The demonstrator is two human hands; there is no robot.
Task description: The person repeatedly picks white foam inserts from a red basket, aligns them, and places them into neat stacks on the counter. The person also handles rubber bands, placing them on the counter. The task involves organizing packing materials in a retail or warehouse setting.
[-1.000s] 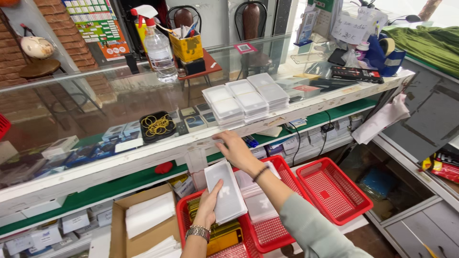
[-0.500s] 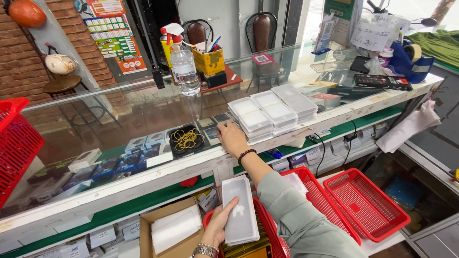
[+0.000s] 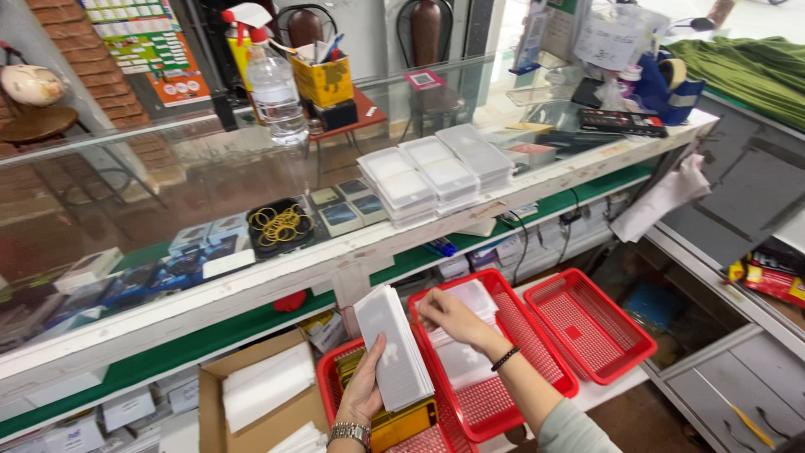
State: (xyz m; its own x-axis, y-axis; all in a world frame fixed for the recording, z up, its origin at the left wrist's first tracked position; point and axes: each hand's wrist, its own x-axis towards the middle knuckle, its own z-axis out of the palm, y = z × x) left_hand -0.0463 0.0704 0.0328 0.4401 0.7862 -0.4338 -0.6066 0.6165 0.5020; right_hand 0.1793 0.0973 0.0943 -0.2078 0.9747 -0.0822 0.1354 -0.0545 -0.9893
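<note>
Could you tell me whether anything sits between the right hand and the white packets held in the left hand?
Nothing visible does. The left hand holds the stack of white packets upright over the red baskets, and the right hand is right beside the stack's upper edge, its fingertips seemingly at it, with no object in between.

Head view, steeply down, near counter (image 3: pixel 537 180)

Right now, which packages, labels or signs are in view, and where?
White packs: flat stack, in left hand.
Clear cases: stacked on glass counter.
Poster: colourful chart, back wall, upper left.
Cardboard box: open, brown, lower shelf.
Paper sign: white, right counter.
</note>
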